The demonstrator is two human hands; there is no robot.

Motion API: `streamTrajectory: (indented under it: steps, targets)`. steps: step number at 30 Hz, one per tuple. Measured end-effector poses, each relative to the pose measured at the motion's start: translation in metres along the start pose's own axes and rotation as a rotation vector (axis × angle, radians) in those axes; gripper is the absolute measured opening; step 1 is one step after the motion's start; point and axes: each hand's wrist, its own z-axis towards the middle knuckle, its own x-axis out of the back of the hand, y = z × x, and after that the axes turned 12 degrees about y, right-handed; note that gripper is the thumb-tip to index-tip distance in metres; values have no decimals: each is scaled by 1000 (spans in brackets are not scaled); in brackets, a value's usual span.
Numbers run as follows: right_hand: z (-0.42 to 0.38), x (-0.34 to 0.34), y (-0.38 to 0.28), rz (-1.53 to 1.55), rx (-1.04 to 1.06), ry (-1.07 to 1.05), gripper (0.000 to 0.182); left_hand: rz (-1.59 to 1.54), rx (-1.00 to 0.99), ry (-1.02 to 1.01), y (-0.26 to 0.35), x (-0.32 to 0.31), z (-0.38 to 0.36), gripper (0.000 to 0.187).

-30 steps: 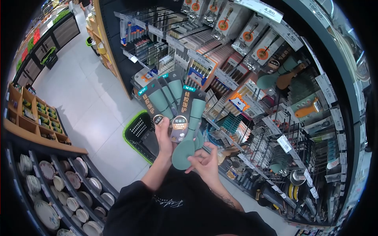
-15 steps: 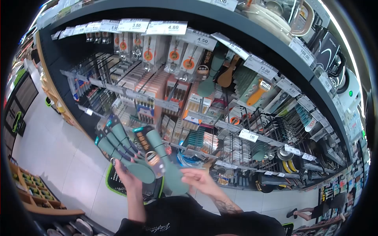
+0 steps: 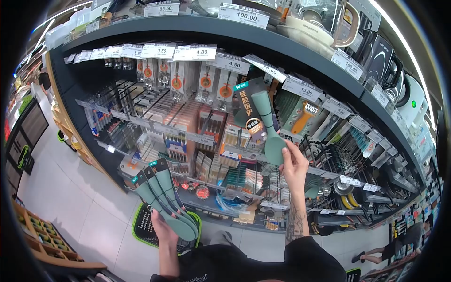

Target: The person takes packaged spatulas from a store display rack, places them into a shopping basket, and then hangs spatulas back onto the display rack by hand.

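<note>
My right hand (image 3: pixel 294 164) is raised in front of the rack and pinches the head of a green silicone rice paddle (image 3: pixel 274 149). That paddle hangs upright on its black packaging card (image 3: pixel 246 101), handle end up, close to the hooks beneath the price tags. Lower on the left, my left hand (image 3: pixel 163 231) is closed around several more green rice paddles (image 3: pixel 178 228), fanned out on their cards with the handles pointing up and left. Its fingers are partly hidden behind them.
A black basket with a green rim (image 3: pixel 135 226) is on the floor below my left hand. The shelf rack (image 3: pixel 188 36) carries hanging kitchen tools, with appliances on top. A peeler with an orange handle (image 3: pixel 302 123) hangs right of the raised paddle. Another person (image 3: pixel 399 244) is at the far right.
My right hand has moved up and right, carrying one rice paddle away from the bunch to the hooks. The left hand has dropped slightly with the others. The view has shifted a little.
</note>
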Motion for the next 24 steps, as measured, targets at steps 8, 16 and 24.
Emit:
streamTrajectory:
  steps: [8, 16, 24]
  targets:
    - [23, -17, 26, 88, -7, 63, 27, -32, 134, -48, -9, -8, -17, 51]
    - [66, -59, 51, 10, -138, -93, 27, -25, 196, -99, -18, -5, -16, 48]
    - [115, -111, 83, -180, -206, -385, 40, 0, 270, -77, -24, -19, -30, 45]
